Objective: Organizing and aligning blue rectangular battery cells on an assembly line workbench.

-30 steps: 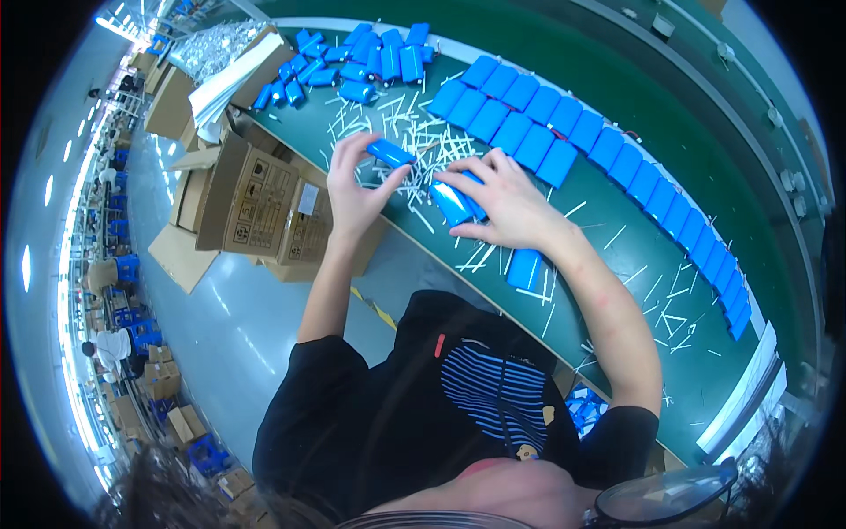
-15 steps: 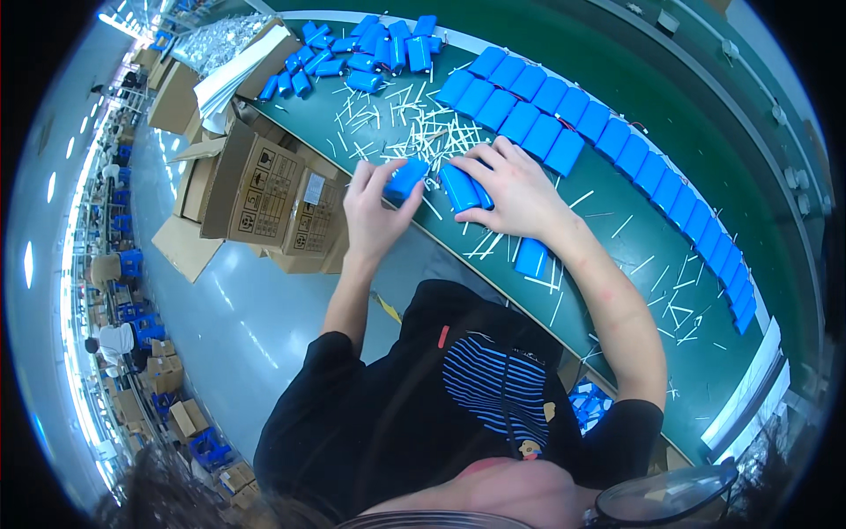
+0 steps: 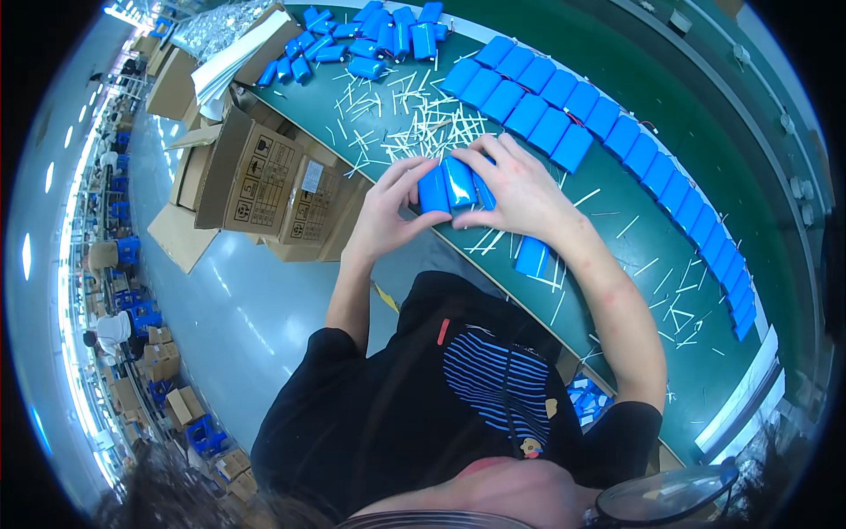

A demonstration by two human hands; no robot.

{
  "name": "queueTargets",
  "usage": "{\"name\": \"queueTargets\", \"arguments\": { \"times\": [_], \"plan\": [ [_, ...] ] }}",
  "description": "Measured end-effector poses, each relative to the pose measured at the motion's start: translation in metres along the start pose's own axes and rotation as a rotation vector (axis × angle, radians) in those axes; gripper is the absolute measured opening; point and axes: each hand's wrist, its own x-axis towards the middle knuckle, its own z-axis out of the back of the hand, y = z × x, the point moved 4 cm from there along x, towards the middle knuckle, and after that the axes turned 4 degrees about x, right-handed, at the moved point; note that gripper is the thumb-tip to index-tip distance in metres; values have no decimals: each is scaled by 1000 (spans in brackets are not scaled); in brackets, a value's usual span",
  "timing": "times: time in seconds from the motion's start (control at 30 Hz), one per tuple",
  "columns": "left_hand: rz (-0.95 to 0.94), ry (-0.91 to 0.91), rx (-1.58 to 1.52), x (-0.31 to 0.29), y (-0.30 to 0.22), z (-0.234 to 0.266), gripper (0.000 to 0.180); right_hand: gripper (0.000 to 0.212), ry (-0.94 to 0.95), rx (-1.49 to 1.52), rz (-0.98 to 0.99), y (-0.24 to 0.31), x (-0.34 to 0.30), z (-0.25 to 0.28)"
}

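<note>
Between my hands, near the front edge of the green table, are several blue shrink-wrapped battery packs side by side. My left hand (image 3: pixel 392 207) grips the leftmost battery pack (image 3: pixel 433 190) with thumb and fingers at its ends. My right hand (image 3: pixel 526 192) is closed around the pack (image 3: pixel 458 182) beside it and one more, which its fingers partly cover. The left and middle packs touch or nearly touch. Close to my right wrist, a single blue pack (image 3: pixel 530 257) lies on thin white strips.
A curved double row of blue packs (image 3: pixel 608 119) lines the far side. Loose packs (image 3: pixel 366 67) are heaped at the far left, near scattered white strips (image 3: pixel 432 119). Open cardboard boxes (image 3: pixel 273 189) stand left of the table (image 3: pixel 617 309); a bin of blue pieces (image 3: pixel 589 401) is below it.
My left hand has moved right with its battery pack, bringing it up against the packs in my right hand. The right hand has stayed nearly in place.
</note>
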Motion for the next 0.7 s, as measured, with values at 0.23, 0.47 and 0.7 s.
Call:
{"name": "queueTargets", "arguments": {
  "times": [0.23, 0.47, 0.7],
  "plan": [
    [138, -46, 63, 10, 21, 6, 50, 80, 55, -73, 61, 0, -1, 1],
    [-20, -523, 602, 125, 122, 54, 42, 72, 38, -74, 66, -2, 1, 0],
    [175, -301, 559, 146, 146, 66, 58, 71, 88, -23, 38, -6, -1, -4]
  ]
}}
